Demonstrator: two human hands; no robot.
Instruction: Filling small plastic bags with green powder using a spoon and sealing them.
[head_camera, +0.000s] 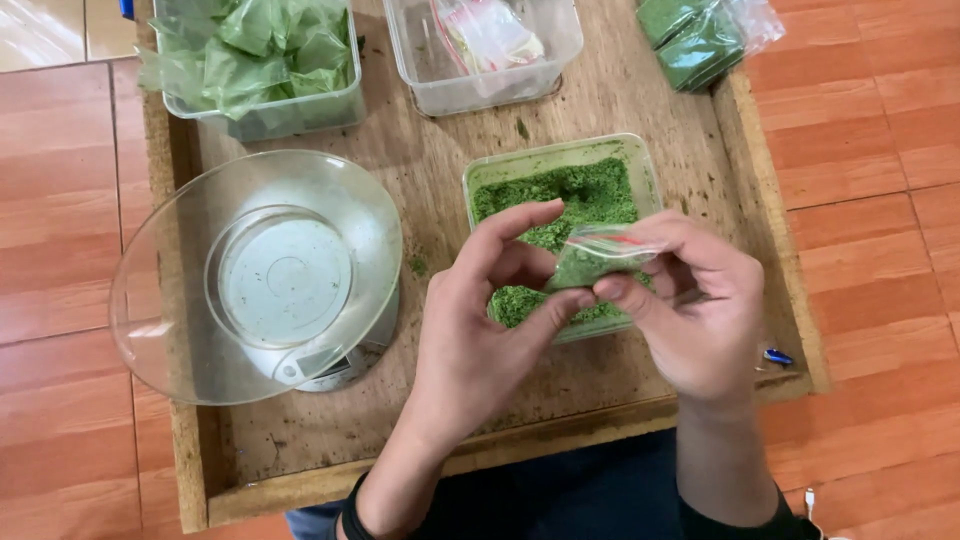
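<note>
Both hands meet over the rectangular clear plastic tub of green powder (620, 165), pinching between them a small clear plastic zip bag (597, 260) partly filled with the same green powder: the left hand (480, 330) grips its lower left side with thumb and fingers, and the right hand (690, 310) closes on its top right edge near the seal. The bag hangs just above the tub, so a slip would likely drop powder back into it, but a tilt toward the person or a squeeze while the mouth is unsealed could puff the fine powder onto the worn wooden table (440, 420), where some green specks already lie. Grains caught in the zip strip may keep it from closing fully. To the left, well apart from the hands, a wide clear glass bowl (180, 300) sits on a small silver digital kitchen scale (330, 365); a careless left elbow could knock its overhanging rim. At the far edge stand a clear plastic box of filled green bags (260, 60), a clear plastic box with empty zip bags (480, 50) and a stack of packed green sachets (700, 35). The low table has a raised rim and rests on a floor of reddish-brown tiles (60, 250); a small blue object (778, 356) lies near its right edge.
</note>
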